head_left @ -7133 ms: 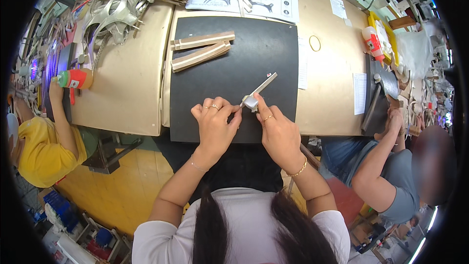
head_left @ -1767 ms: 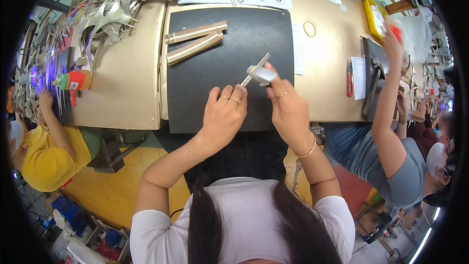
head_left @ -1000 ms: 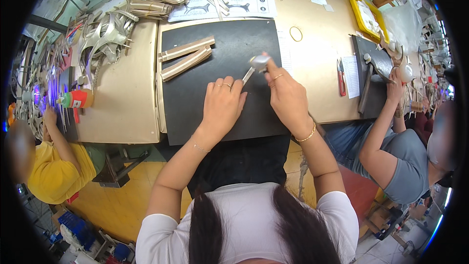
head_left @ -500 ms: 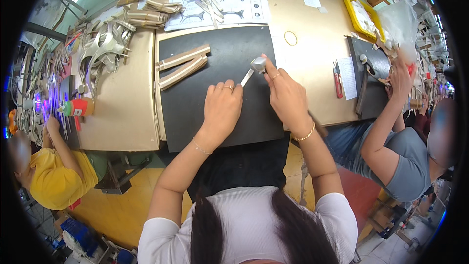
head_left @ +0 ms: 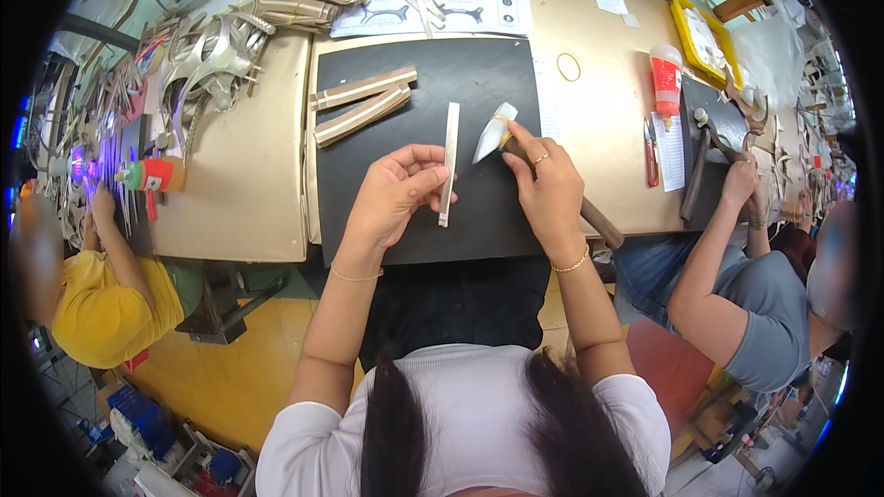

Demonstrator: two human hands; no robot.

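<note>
Your left hand [head_left: 401, 195] pinching slim silvery strip [head_left: 451, 143] below mid-length, right hand [head_left: 547, 186] clasping wood-handled metal hammer [head_left: 494, 139], across right edge of black rectangular mat [head_left: 465, 69]

The tan-topped table [head_left: 603, 138] bears a black mat [head_left: 345, 179], two striped strip bundles [head_left: 364, 101] lying on its far left. Beyond it lies a printed sheet [head_left: 483, 5]. To its right lie a yellow band [head_left: 559, 63] and red-handled snips [head_left: 652, 166]; far left, a heap of silvery curved pieces [head_left: 214, 63].
</note>
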